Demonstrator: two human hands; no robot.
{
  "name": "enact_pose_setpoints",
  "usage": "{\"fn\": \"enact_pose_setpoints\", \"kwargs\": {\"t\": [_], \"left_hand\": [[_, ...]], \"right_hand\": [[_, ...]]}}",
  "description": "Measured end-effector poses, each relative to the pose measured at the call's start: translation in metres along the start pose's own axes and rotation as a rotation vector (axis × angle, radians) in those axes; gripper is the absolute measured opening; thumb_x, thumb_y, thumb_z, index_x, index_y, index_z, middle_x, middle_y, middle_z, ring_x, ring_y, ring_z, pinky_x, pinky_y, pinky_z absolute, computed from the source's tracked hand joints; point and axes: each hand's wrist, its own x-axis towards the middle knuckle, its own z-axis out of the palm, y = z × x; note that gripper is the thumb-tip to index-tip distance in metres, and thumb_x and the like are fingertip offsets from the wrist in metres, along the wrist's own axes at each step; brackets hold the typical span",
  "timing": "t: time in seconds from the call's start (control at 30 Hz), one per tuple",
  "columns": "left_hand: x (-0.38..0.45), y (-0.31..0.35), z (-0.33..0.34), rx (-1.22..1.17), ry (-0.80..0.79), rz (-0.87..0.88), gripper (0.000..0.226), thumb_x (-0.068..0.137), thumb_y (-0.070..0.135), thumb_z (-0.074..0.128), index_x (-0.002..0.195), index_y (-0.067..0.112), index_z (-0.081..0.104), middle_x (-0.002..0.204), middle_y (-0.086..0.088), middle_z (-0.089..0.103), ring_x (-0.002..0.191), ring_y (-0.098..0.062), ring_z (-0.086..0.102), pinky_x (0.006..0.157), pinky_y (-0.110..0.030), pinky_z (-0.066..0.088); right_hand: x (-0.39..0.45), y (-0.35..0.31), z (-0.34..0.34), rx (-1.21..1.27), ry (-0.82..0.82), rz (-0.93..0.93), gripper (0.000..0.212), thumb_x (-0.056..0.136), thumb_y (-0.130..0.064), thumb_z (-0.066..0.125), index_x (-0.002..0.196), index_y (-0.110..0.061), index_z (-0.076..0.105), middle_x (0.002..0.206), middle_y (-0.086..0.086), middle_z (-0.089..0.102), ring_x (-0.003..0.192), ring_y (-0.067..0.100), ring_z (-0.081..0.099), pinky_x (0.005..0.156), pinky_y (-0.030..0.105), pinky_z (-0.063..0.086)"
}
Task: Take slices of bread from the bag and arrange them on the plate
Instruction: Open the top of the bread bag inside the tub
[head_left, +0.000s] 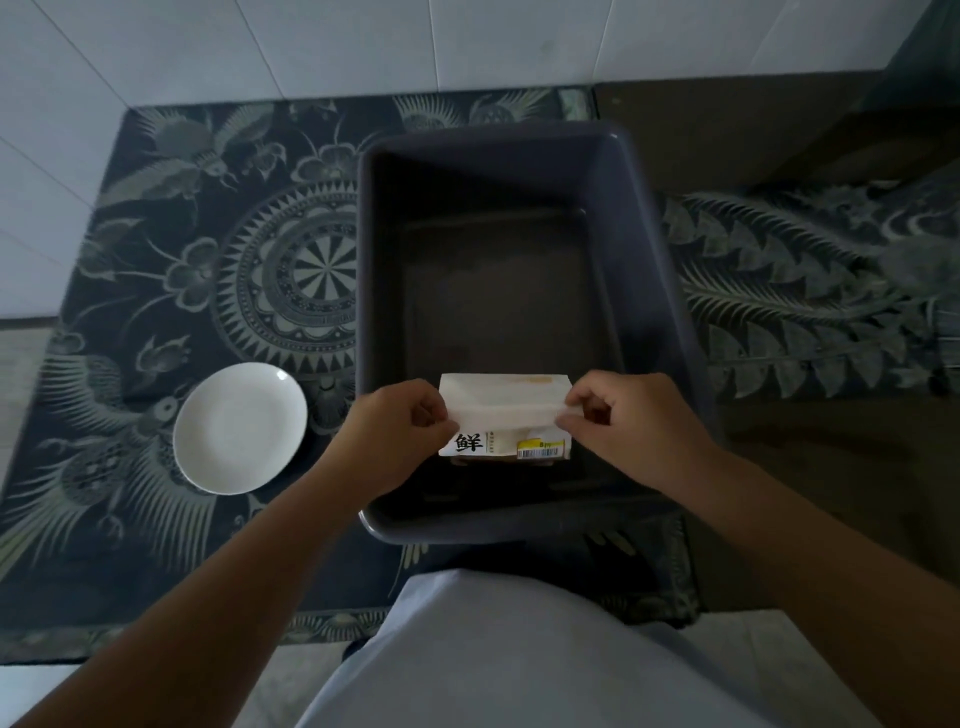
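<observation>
Pinching the top fold of the bread bag (506, 415) were both hands, held over the near end of a dark grey plastic tub (644, 249).

- Left hand (400, 436): grip closed narrow on the bag's left upper corner, thumb and fingers curled onto the fold.
- Right hand (634, 426): grip closed narrow on the bag's right upper corner, fingertips meeting over the paper edge.
- Bread bag: white, folded shut along the top, bearing a black printed character at lower left and a yellow label with barcode at lower right; positioned at 6 o'clock within the tub. Whether it rested on the tub floor or was lifted could not be told. No slices were visible.
- Plate (240, 428): white, round, bare; lay on the patterned cloth (208, 260) at 9 o'clock from the bag, just beside the tub's left wall, apart from both hands.
- Tabletop: covered by the dark patterned cloth, tub standing on it at centre.
- Person's pale garment (519, 649): at 6 o'clock, bottom of view.
</observation>
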Motion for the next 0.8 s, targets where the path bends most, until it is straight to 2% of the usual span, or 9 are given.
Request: {"fn": "enact_pose_setpoints", "kwargs": {"t": [0.1,0.27,0.33,0.4,0.5,0.6,0.7,0.8], "left_hand": [[0.006,0.004,0.0,-0.003,-0.011,-0.042,0.017,0.081,0.033,0.075,0.071,0.026,0.063,0.068,0.011,0.065,0.065,0.001,0.058,0.055,-0.017,0.038],[0.012,0.011,0.001,0.086,0.02,-0.064,0.02,0.079,0.027,0.071,0.069,0.02,0.055,0.065,0.003,0.061,0.058,-0.012,0.053,0.049,-0.025,0.04],[0.012,0.014,0.004,0.121,0.041,-0.055,0.02,0.077,0.026,0.067,0.071,0.019,0.051,0.065,-0.001,0.059,0.056,-0.016,0.052,0.05,-0.028,0.042],[0.011,0.019,0.006,0.153,0.065,-0.046,0.02,0.076,0.03,0.065,0.073,0.022,0.047,0.067,-0.001,0.059,0.056,-0.017,0.053,0.049,-0.029,0.043],[0.01,0.026,0.01,0.267,0.09,-0.037,0.024,0.078,0.037,0.062,0.082,0.024,0.043,0.068,0.003,0.053,0.057,-0.016,0.05,0.046,-0.027,0.033],[0.01,0.032,0.012,0.334,0.104,-0.058,0.025,0.082,0.034,0.058,0.095,0.02,0.041,0.07,0.001,0.05,0.059,-0.02,0.05,0.047,-0.029,0.033],[0.011,0.037,0.014,0.391,0.091,-0.065,0.027,0.084,0.029,0.055,0.103,0.018,0.039,0.074,0.0,0.05,0.068,-0.027,0.051,0.056,-0.034,0.038],[0.012,0.039,0.013,0.419,0.099,-0.061,0.024,0.085,0.024,0.053,0.105,0.018,0.041,0.08,-0.004,0.051,0.071,-0.029,0.049,0.06,-0.037,0.039]], "right_hand": [[0.003,-0.002,0.001,-0.06,0.003,0.007,0.017,0.08,-0.029,0.077,0.09,-0.02,0.066,0.061,-0.012,0.06,0.052,0.0,0.057,0.048,0.013,0.044],[0.005,-0.012,0.006,-0.164,0.03,0.044,0.012,0.084,-0.023,0.071,0.086,-0.019,0.06,0.066,-0.007,0.062,0.054,0.006,0.058,0.047,0.031,0.052],[0.005,-0.017,0.008,-0.258,0.037,0.063,0.012,0.084,-0.023,0.068,0.084,-0.019,0.056,0.066,-0.006,0.06,0.053,0.01,0.056,0.045,0.033,0.052],[0.006,-0.02,0.01,-0.336,0.049,0.074,0.012,0.085,-0.023,0.064,0.083,-0.019,0.052,0.064,-0.005,0.057,0.05,0.012,0.054,0.043,0.032,0.049],[0.008,-0.025,0.014,-0.436,0.085,0.061,0.014,0.083,-0.021,0.061,0.08,-0.016,0.048,0.061,-0.002,0.053,0.045,0.018,0.048,0.04,0.028,0.04],[0.01,-0.027,0.02,-0.485,0.105,0.055,0.019,0.081,-0.022,0.06,0.078,-0.016,0.042,0.059,0.002,0.054,0.042,0.02,0.045,0.039,0.026,0.035],[0.012,-0.029,0.022,-0.496,0.077,0.088,0.019,0.082,-0.028,0.06,0.082,-0.017,0.045,0.065,0.002,0.058,0.047,0.019,0.051,0.041,0.03,0.045],[0.013,-0.027,0.021,-0.403,0.053,0.135,0.016,0.082,-0.028,0.06,0.09,-0.018,0.051,0.073,0.001,0.062,0.058,0.022,0.059,0.05,0.036,0.053]]}}
